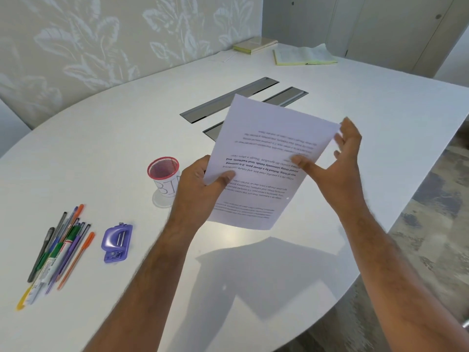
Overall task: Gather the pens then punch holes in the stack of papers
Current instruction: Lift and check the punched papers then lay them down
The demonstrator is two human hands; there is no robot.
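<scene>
A stack of printed papers [266,138] is lifted above the white table, its text upside down to me. My left hand [200,186] grips its left edge, thumb on top. My right hand [337,158] holds the right side, with the thumb pressed on the page and the fingers spread behind the edge. Several pens [58,250] of different colours lie bunched together at the front left of the table. To their right lies a purple hole punch [116,242]. A red mesh cup [163,174] with a white label stands behind the punch, partly hidden by my left hand.
Two grey cable slots [228,100] are set into the middle of the table [101,148], partly behind the papers. An open book [304,55] and a closed book [253,44] lie at the far edge. The table's curved edge runs along the right, with patterned floor beyond.
</scene>
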